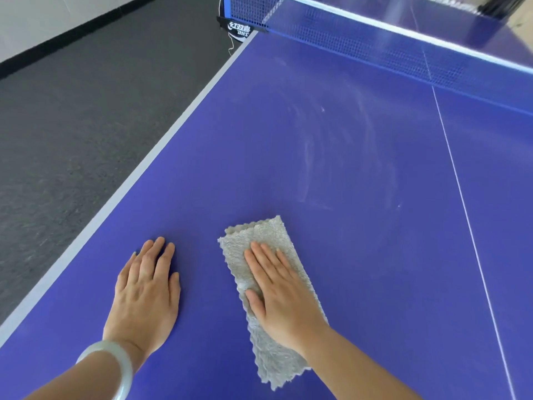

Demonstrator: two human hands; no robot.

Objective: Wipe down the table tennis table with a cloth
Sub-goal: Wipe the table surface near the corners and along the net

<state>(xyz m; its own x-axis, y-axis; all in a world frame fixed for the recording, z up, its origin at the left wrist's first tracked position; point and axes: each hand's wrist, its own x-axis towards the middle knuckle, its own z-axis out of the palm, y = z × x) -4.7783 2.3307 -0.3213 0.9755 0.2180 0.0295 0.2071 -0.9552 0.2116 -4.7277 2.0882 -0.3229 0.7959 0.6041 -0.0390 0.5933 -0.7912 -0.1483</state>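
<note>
Dark grey floor (72, 125) ran beside the left edge of the table tennis table (288, 168). Near that edge the left hand (145, 290), a pale bangle (115, 368) on its wrist, lay flat on the blue surface, fingers straight and holding nothing. Just right of it the right hand (281, 290) pressed flat, fingers straight, on a folded grey cloth (261, 238). Dusty streaks (311, 157) marked the surface toward the net (375, 44) at the far edge.

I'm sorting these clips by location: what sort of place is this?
Probably an indoor games or sports room: a blue table tennis table with a net stands on a dark grey floor, beside a pale wall with black skirting.
</note>
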